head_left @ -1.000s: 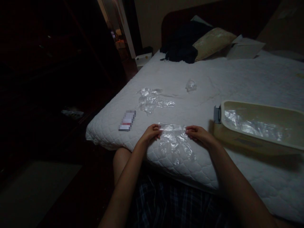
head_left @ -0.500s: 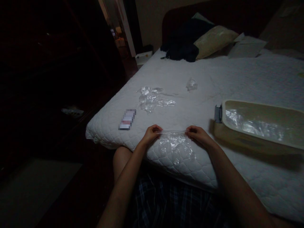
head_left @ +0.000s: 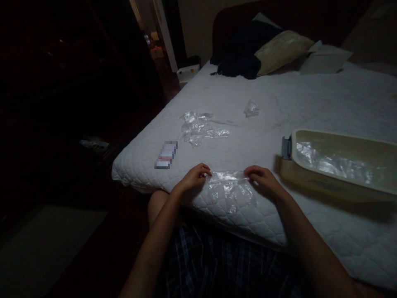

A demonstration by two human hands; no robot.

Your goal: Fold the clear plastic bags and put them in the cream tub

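A clear, crinkled plastic bag [head_left: 231, 190] lies at the near edge of the white quilted bed [head_left: 214, 95]. At its upper left corner, my left hand [head_left: 196, 175] pinches the film with curled fingers. My right hand [head_left: 262, 178] has the upper right corner between thumb and fingers. A strip along the bag's top edge lies folded over between both hands. Farther up the bed are another crumpled plastic bag [head_left: 198, 127] and a smaller wad of clear plastic [head_left: 251, 109].
To the right stands a beige plastic bin [head_left: 328, 186] with a grey latch, shiny clear plastic inside. A blurred-out rectangular object [head_left: 166, 155] lies left of my hands. Dark cloth [head_left: 242, 58] and a pillow [head_left: 283, 51] are by the headboard.
The bag's top edge, a thin taut line before, now lies as a wider flat strip. My left hand has shifted slightly left and its fingers have loosened a little.
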